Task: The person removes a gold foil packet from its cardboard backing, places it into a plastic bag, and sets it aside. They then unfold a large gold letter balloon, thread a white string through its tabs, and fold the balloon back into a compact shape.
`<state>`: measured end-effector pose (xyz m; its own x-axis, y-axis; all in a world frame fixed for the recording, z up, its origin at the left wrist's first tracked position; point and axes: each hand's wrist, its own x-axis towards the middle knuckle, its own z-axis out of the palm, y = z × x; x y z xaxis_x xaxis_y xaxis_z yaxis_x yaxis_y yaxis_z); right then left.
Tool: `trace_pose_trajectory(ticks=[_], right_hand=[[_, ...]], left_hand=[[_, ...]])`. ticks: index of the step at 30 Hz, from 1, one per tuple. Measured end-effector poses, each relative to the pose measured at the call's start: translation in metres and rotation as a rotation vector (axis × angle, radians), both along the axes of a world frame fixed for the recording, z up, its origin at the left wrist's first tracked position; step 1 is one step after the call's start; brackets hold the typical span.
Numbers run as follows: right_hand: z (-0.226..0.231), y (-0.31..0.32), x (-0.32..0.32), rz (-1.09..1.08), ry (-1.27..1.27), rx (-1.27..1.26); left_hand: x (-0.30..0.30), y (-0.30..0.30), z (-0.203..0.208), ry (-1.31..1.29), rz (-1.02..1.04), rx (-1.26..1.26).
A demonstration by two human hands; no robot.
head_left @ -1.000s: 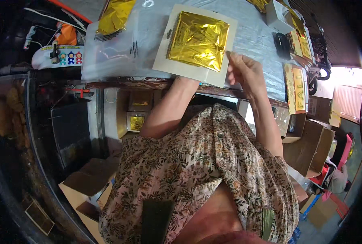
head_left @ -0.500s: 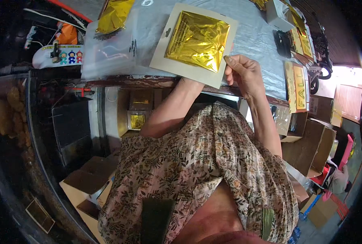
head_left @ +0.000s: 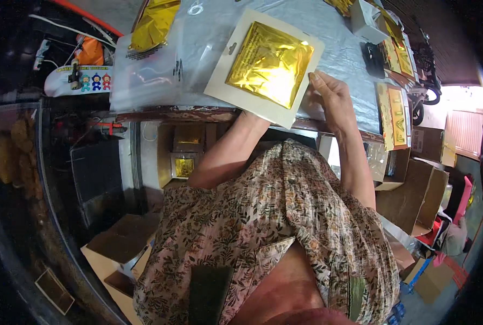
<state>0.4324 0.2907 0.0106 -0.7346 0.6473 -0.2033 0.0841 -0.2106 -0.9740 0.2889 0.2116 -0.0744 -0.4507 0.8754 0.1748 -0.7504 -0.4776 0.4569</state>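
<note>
A beige hang card [head_left: 285, 116] with a flat, creased gold foil packet [head_left: 271, 65] on its face is held tilted over the table's near edge. Behind it goes my left hand, of which only the wrist [head_left: 255, 120] shows; the card hides the fingers. My right hand [head_left: 333, 97] pinches the card's right edge between thumb and fingertips. To the left of the card lie clear plastic bags [head_left: 146, 78], with another gold foil piece [head_left: 153, 24] on top of them.
A pale plastic sheet [head_left: 198, 59] covers the table. At its right stand a white box [head_left: 367, 21], a black object [head_left: 372, 58] and printed yellow-orange packages [head_left: 396, 116]. A skateboard [head_left: 79, 80] is at the left. Open cardboard boxes [head_left: 415, 189] stand below on the right.
The card has moved slightly right and nearer to me, and its tilt has changed so the foil shines brighter. My right hand stays at its right edge.
</note>
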Motion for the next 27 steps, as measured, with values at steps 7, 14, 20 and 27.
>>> trace_pose_trajectory(ticks=[7,14,20,27], right_hand=[[0.010,0.000,0.005,-0.026,0.089,-0.253],[0.007,0.012,0.019,-0.110,0.096,-0.229],[0.003,0.013,0.024,-0.167,0.143,-0.239],[0.002,0.007,0.029,-0.187,0.121,-0.165]], left_hand=[[-0.004,-0.005,0.011,0.558,0.103,-0.190],[-0.035,-0.030,0.029,-0.472,-0.298,0.011],[-0.032,-0.051,0.040,-0.616,-0.324,0.197],[-0.029,-0.047,0.050,-0.613,-0.320,0.238]])
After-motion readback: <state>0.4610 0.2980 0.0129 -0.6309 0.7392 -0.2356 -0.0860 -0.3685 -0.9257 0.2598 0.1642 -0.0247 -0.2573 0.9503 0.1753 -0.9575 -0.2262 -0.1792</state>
